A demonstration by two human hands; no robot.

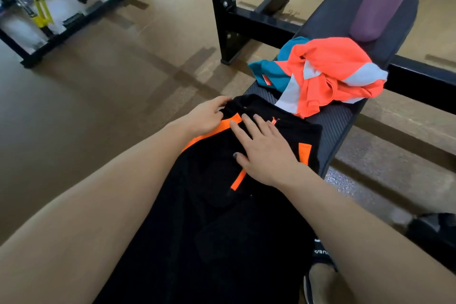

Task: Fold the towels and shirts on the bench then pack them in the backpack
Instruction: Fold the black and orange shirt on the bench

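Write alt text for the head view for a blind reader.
A person's left hand pinches the edge of a black shirt with orange trim while the right hand lies flat on it, on a gym bench. Beyond it lie a crumpled orange shirt and a teal garment.

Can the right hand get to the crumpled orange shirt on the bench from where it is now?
Probably yes. The right hand lies flat on the black shirt, holding nothing. The orange shirt sits just beyond it on the bench, and nothing stands between them. The left hand pinches the black shirt's edge, off to the side.
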